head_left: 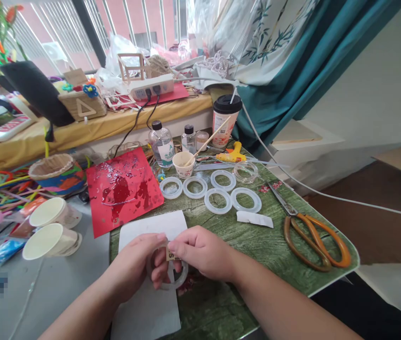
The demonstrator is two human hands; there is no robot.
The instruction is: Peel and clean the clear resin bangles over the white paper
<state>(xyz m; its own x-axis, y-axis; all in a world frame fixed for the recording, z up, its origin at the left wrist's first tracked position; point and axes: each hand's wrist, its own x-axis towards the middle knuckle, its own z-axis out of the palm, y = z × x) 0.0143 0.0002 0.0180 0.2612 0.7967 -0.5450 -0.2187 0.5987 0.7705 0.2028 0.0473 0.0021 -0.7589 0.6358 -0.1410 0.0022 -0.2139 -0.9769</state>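
Note:
My left hand (138,262) has its fingers closed around a translucent ring mold (185,276), which it holds upright above the white sheet (144,307). At the ring's upper edge, my right hand (200,252) pinches a small gold-coloured piece with dark letters (171,255). Part of that piece is hidden behind my fingers. Beyond my hands, several similar ring molds (218,210) lie flat on the green table. A narrow white paper strip (254,218) rests just in front of them.
Large orange-handled scissors (315,241) lie at the right. Behind the molds stand a paper cup with a stick (183,165), bottles (162,146), a lidded drink cup (226,120) and a yellow glue gun (234,153). Wet red paper (126,189) and paper cups (50,243) are at left.

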